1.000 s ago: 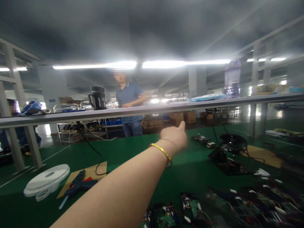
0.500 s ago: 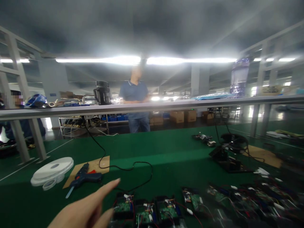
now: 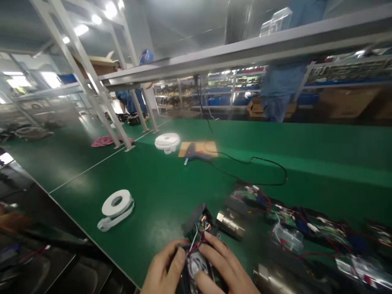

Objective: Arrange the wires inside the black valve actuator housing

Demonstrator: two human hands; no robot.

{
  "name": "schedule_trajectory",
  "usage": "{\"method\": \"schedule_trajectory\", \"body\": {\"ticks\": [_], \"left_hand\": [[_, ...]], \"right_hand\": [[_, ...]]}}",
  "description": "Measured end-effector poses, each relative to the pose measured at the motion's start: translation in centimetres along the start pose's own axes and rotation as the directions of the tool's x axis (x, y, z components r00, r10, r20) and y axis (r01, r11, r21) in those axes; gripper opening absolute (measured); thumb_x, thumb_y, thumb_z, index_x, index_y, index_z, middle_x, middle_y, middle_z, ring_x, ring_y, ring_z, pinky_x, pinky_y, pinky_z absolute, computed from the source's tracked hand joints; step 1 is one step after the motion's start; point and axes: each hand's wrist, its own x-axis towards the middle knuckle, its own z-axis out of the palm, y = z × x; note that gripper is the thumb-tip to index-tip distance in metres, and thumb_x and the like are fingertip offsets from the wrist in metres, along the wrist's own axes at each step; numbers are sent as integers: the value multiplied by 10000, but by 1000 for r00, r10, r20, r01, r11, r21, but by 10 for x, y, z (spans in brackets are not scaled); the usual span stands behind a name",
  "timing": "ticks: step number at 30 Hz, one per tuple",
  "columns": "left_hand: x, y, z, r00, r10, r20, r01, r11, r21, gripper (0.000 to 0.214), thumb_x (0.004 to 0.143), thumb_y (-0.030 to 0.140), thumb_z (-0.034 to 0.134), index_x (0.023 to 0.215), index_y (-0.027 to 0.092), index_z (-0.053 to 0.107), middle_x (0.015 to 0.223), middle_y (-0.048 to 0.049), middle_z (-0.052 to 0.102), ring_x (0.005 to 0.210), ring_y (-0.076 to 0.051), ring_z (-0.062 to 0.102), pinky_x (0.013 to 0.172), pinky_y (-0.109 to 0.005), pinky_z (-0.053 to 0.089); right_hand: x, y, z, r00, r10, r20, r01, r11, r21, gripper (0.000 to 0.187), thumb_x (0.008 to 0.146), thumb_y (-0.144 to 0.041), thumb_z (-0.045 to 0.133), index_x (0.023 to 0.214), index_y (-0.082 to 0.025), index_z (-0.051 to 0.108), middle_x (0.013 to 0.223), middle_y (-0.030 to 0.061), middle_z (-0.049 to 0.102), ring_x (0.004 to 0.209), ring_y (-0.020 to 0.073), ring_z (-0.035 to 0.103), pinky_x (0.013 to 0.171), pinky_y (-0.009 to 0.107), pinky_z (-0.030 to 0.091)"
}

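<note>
Low in the view, a black electronics housing (image 3: pixel 198 216) with red, white and other wires stands on the green bench, its lid or half folded up. My left hand (image 3: pixel 167 265) grips its left side, with the thumb along the edge. My right hand (image 3: pixel 225 265) has its fingers curled over the right side and onto the wires. Part of the housing is hidden under the fingers. Just right of it lies a shiny metal cylinder (image 3: pixel 231 223), and another metal cylinder (image 3: pixel 272 281) is nearer me.
Several wired circuit-board units (image 3: pixel 321 226) lie to the right. A glue gun (image 3: pixel 197 155) rests on a cardboard piece (image 3: pixel 211 145), its black cord trailing right. White rolls (image 3: pixel 167 141) and a white tape roll (image 3: pixel 112 206) are left. A shelf beam (image 3: pixel 245 51) spans above; a person (image 3: pixel 277 90) stands beyond.
My view has swung left and downward. A hand was stretched out over the bench near the glue gun; now both hands are on the black electronics housing.
</note>
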Motion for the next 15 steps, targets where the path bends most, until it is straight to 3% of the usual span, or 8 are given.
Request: {"method": "schedule_trajectory", "body": {"ticks": [3, 5, 7, 9, 12, 15], "left_hand": [[7, 3, 4, 994, -38, 105, 41, 999, -26, 581, 783, 768, 693, 899, 200, 726, 792, -43, 725, 734, -214, 637, 682, -264, 488], [7, 5, 6, 992, -51, 119, 59, 997, -59, 552, 779, 736, 726, 900, 198, 695, 766, -27, 709, 703, -190, 611, 662, -252, 468], [4, 7, 9, 988, -96, 124, 109, 988, -106, 559, 767, 731, 743, 922, 197, 685, 748, -27, 712, 676, -181, 601, 638, -250, 454], [0, 8, 11, 978, -166, 124, 183, 972, -147, 603, 732, 742, 769, 966, 193, 684, 730, -28, 709, 654, -180, 597, 615, -253, 445], [-4, 11, 13, 966, -238, 96, 252, 953, -169, 641, 699, 736, 800, 1004, 186, 676, 731, -33, 710, 648, -186, 599, 601, -258, 442], [-6, 13, 14, 967, -245, 67, 253, 954, -161, 624, 693, 718, 817, 985, 186, 673, 762, -40, 724, 668, -187, 603, 619, -254, 457]], "right_hand": [[-9, -5, 5, 954, 293, -61, -276, 942, 192, 703, 948, -257, 702, 1567, -358, 386, 1599, 130, 456, 1389, 354, 538, 1123, 506, 498], [-11, -6, 5, 935, 354, -31, -330, 898, 293, 737, 941, -281, 714, 1575, -415, 362, 1636, 90, 403, 1416, 364, 502, 1116, 502, 513], [-12, -5, -1, 896, 443, 3, -407, 821, 400, 657, 964, -303, 680, 1550, -423, 408, 1611, 77, 446, 1409, 365, 515, 1095, 504, 539], [-14, -7, -9, 815, 580, -3, -494, 697, 520, 454, 1012, -313, 584, 1458, -380, 531, 1521, 105, 543, 1358, 367, 574, 1070, 523, 560], [-23, -16, -14, 732, 679, -61, -485, 581, 654, 342, 1014, -323, 523, 1347, -295, 592, 1459, 162, 540, 1313, 364, 599, 1023, 496, 585], [-25, -31, -10, 723, 689, 47, -504, 481, 717, 560, 913, -364, 637, 1438, -258, 472, 1426, 165, 538, 1272, 325, 614, 971, 411, 605]]}}
